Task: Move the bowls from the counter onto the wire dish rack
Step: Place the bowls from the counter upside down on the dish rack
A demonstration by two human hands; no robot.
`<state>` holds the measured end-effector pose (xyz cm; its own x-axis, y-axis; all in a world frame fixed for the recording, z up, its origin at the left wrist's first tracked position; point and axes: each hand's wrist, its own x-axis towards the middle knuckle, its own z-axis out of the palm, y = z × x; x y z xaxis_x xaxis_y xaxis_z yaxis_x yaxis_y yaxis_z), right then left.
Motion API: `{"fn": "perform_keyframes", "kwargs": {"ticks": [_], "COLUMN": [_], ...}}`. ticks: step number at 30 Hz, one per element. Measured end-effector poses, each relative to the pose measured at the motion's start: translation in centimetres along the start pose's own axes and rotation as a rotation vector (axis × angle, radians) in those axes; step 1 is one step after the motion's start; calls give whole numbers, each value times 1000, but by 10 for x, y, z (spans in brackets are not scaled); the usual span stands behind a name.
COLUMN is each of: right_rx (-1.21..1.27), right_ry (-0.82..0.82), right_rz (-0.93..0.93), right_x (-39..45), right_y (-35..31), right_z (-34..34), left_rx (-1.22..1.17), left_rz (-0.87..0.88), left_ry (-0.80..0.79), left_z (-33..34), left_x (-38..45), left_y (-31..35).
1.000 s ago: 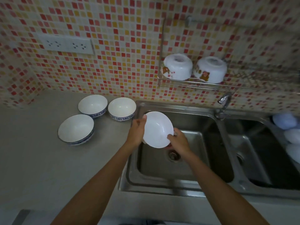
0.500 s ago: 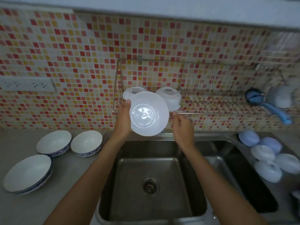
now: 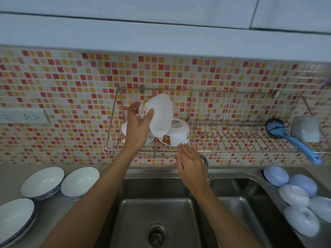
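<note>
My left hand [image 3: 138, 128] grips a white bowl [image 3: 159, 115] by its rim, tilted on edge above the left end of the wire dish rack [image 3: 223, 150]. Two white bowls lie upside down in the rack beneath it; one [image 3: 178, 134] shows a small picture, the other is mostly hidden behind my left hand. My right hand [image 3: 190, 164] hovers just below the rack's front rail with fingers straight, holding nothing. Three blue-rimmed white bowls sit on the counter at the left: one [image 3: 42, 182], one [image 3: 80, 181] and a stacked one [image 3: 15, 218].
A steel double sink [image 3: 155, 212] lies under my arms, its tap [image 3: 205, 161] partly behind my right hand. A blue brush [image 3: 293, 140] and grey cup [image 3: 306, 129] occupy the rack's right end. Several pale blue lids [image 3: 295, 196] lie right of the sink. A wall socket [image 3: 23, 116] is at left.
The bowl has risen from in front of the rack to above its left end and tilted on edge. My right hand has let go of it and dropped below the rack.
</note>
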<state>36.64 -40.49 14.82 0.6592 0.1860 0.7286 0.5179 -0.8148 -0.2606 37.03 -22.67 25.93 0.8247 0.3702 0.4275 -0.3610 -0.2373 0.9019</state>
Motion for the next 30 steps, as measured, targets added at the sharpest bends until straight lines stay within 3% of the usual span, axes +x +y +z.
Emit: {"fn": "perform_keyframes", "kwargs": {"ticks": [3, 6, 9, 13, 21, 30], "right_rx": [43, 73, 93, 102, 139, 165], "right_ry": [29, 105, 162, 184, 238, 245], "right_rz": [-25, -27, -35, -40, -47, -32], "right_x": [-4, -4, -5, -5, -6, -8], "right_y": [5, 4, 4, 5, 6, 5], "right_z": [9, 16, 19, 22, 25, 28], "left_rx": [235, 517, 674, 804, 839, 722], "left_rz": [182, 354, 456, 539, 547, 503], "left_ry": [-51, -223, -383, -477, -628, -602], "left_z": [19, 34, 43, 51, 59, 56], "left_x": [8, 15, 22, 26, 33, 32], "left_y": [-4, -16, -34, -48, -66, -75]}}
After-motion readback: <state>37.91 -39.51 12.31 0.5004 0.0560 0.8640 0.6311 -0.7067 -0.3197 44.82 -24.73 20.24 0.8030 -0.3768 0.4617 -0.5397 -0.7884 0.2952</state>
